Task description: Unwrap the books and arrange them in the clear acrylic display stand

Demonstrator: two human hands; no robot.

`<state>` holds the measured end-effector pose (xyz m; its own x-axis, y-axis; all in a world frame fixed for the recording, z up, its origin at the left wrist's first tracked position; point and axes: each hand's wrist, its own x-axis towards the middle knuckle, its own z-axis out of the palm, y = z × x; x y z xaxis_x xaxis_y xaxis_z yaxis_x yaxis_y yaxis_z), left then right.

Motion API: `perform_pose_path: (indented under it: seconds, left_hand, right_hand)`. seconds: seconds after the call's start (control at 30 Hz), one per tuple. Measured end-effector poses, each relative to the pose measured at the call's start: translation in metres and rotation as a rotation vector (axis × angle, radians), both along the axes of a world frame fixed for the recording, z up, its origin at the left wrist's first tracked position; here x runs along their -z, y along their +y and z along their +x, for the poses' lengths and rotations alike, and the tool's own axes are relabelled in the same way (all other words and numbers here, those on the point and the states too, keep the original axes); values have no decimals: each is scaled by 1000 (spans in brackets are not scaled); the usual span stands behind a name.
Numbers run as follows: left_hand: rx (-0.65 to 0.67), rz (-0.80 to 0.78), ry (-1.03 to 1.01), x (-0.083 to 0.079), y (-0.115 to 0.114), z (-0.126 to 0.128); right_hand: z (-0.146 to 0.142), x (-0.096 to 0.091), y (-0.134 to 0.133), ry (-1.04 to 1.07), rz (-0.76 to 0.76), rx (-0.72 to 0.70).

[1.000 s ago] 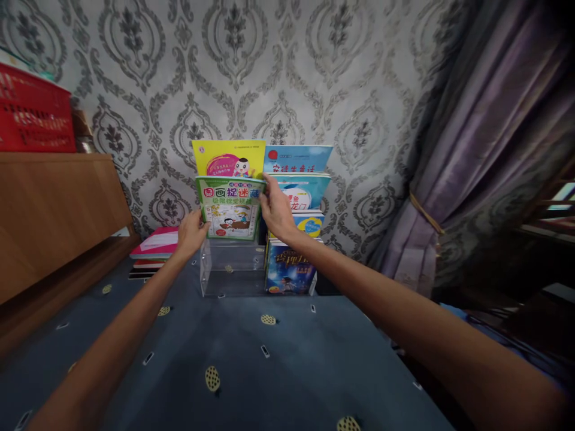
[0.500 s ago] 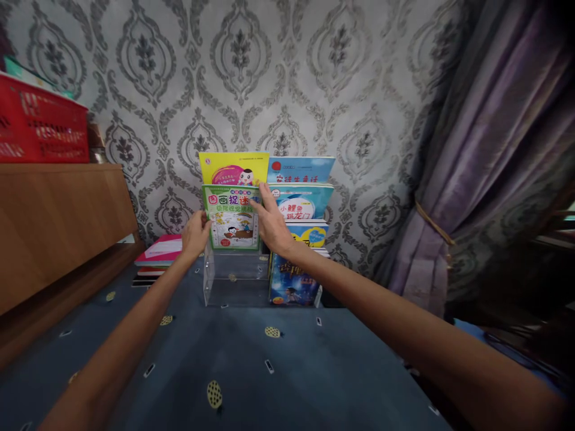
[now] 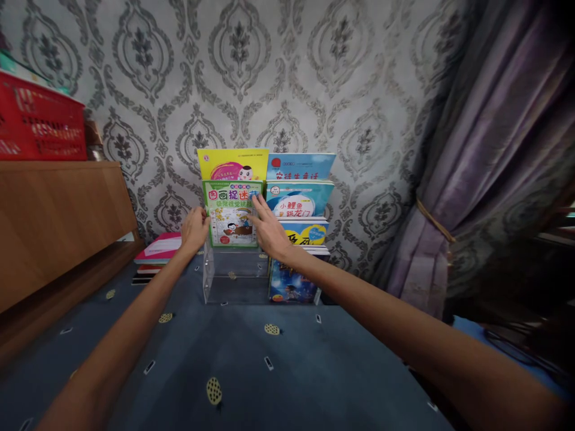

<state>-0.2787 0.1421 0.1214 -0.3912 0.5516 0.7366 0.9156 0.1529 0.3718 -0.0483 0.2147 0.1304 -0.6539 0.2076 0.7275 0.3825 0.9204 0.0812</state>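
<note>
A green picture book (image 3: 234, 232) stands in the left column of a clear acrylic book rack (image 3: 238, 292), in front of a yellow book (image 3: 231, 160). My left hand (image 3: 194, 229) is curled at the green book's left edge, its fingertips partly hidden behind it. Across the right side of the cover lie the stretched-out fingers of my right hand (image 3: 269, 230). In the rack's right column stand a blue book (image 3: 309, 164), a light-blue book (image 3: 314, 197), a blue-and-yellow book (image 3: 309, 232) and, lowest, a dark blue book (image 3: 294, 282).
A pink-topped stack of books (image 3: 158, 247) lies left of the rack on the dark blue patterned cloth (image 3: 242, 353). A wooden cabinet (image 3: 63, 221) carries a red basket (image 3: 45, 123). At right hangs a tied purple curtain (image 3: 476, 155).
My right hand has moved down from the green book's top right corner, with its fingers now flat against the cover. My left hand stays at the left edge.
</note>
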Motion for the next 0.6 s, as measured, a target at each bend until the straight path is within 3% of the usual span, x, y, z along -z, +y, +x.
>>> perform_pose_path:
  seconds: [0.6]
  left_hand:
    - [22, -109, 26, -5, -6, -7]
  right_hand:
    - [-15, 3, -1, -90, -51, 26]
